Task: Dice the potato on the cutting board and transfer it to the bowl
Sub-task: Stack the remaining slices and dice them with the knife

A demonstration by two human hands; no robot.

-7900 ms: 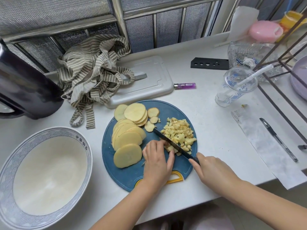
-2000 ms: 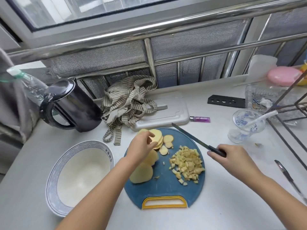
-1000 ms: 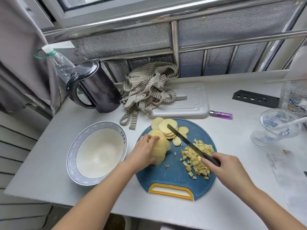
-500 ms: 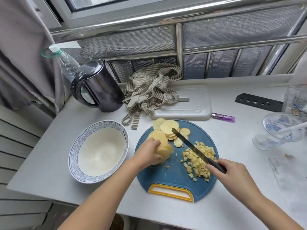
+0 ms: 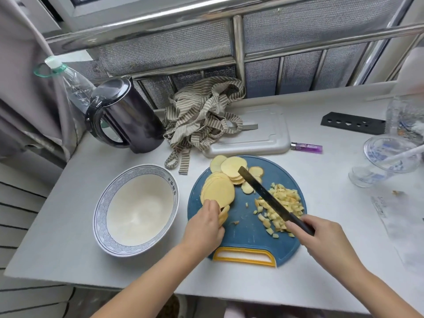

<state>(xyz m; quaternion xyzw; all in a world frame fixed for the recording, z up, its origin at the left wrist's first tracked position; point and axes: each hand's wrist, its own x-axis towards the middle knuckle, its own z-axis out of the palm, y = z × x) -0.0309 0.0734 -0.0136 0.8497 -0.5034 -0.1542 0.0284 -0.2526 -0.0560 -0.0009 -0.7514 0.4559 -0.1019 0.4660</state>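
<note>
At the far left a clear plastic bottle [image 5: 68,81] stood against the curtain, with a dark kettle [image 5: 128,118] just beside it on the white counter [image 5: 68,237]. Nearer the person, a patterned-rim bowl [image 5: 135,210] sat on the counter just left of the blue cutting board [image 5: 250,232]; no potato was seen in it. A striped cloth [image 5: 202,115] lay bunched behind the board, partly over a white tray-like board [image 5: 263,134]. The left hand [image 5: 204,228] rested at the board's left edge, fingers curled and pinching a few potato slices [image 5: 223,214] at the near side of a fanned stack of slices [image 5: 218,191]. A second group of slices [image 5: 231,167] lay at the board's far edge. The knife [image 5: 263,193] ran diagonally over the board, tip toward the far slices, blade over the left side of the diced potato [image 5: 284,203], which was heaped on the board's right half; whether the blade touched the dice could not be determined. The right hand [image 5: 321,235] gripped the knife's dark handle, fingers wrapped closed around it, at the board's right near edge. A purple lighter [image 5: 306,147] lay beyond the board, a black perforated strip [image 5: 353,122] farther back, and a clear cup [image 5: 387,161] holding a straw stood at the right.
</note>
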